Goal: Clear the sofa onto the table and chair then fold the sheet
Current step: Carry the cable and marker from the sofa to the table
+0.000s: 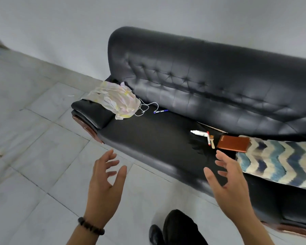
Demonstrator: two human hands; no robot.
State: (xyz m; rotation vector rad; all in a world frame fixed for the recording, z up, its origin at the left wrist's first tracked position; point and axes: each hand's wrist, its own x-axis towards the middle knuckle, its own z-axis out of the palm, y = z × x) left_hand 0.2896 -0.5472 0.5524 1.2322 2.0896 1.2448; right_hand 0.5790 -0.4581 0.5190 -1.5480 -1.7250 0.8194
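Right hand and left hand spread wide, empty. Wallet lies near, at the right hand's 12 o'clock, long axis 9-to-3; left hand well apart.

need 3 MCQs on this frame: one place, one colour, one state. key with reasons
1. Where on the sofa is the crumpled sheet?
A. spread flat over the middle seat
B. bunched at the armrest end
C. hung over the backrest top

2. What colour is the pen beside the earphone cable?
A. green
B. orange
C. blue

3. How are the left hand and the right hand?
A. both open, holding nothing
B. both gripping the sheet
C. right pinching the pen

Key:
1 B: the sheet sits in a heap draped over the armrest and onto the seat end.
2 C: the barrel and cap read blue against the black seat.
3 A: the fingers of both are spread in the air in front of the sofa and touch nothing.
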